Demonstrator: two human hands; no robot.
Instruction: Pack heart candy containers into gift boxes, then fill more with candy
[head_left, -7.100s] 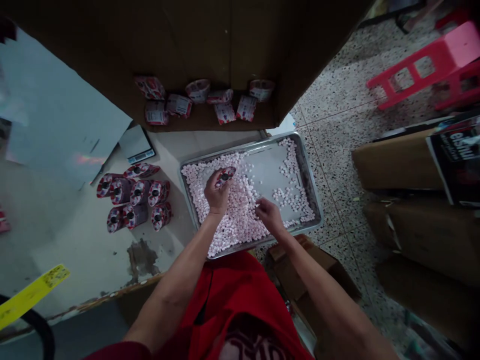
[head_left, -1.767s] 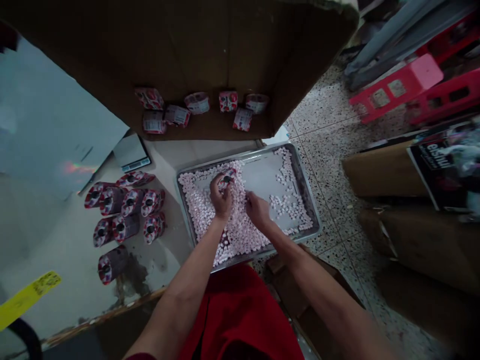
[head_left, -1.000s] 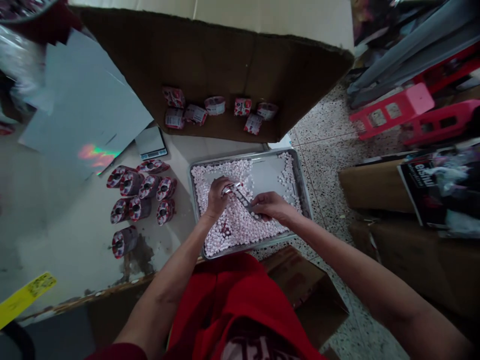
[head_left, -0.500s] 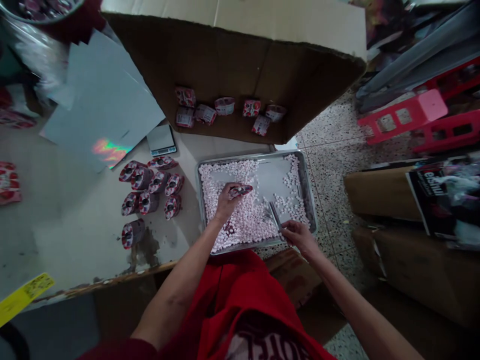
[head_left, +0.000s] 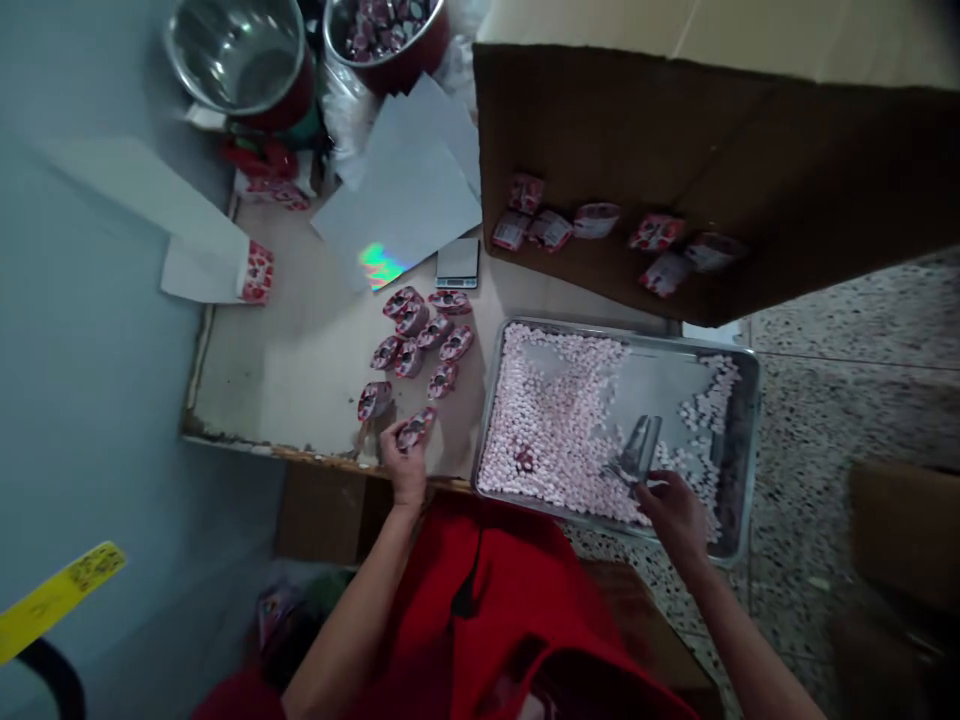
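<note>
My left hand point(head_left: 403, 462) is closed on a small red-and-white pouch point(head_left: 417, 428) and holds it down on the low table point(head_left: 300, 370), beside a group of several like pouches point(head_left: 420, 335) standing upright. My right hand point(head_left: 673, 510) grips the handle of a metal scoop point(head_left: 637, 452) over the near right part of a steel tray point(head_left: 739, 500). The tray holds many small pink candies point(head_left: 555, 420). One dark red piece point(head_left: 525, 460) lies among the candies.
A big open cardboard box point(head_left: 750, 170) behind the tray holds several filled pouches point(head_left: 592, 225). A small scale point(head_left: 458, 263), grey sheets point(head_left: 405, 190), two metal bowls point(head_left: 240, 50) and a white carton point(head_left: 202, 250) sit further back. Terrazzo floor point(head_left: 847, 380) lies right.
My left hand has carried the pouch from over the tray to the table's near edge by the other pouches. My right hand picked up the scoop and drew back. The view swung left.
</note>
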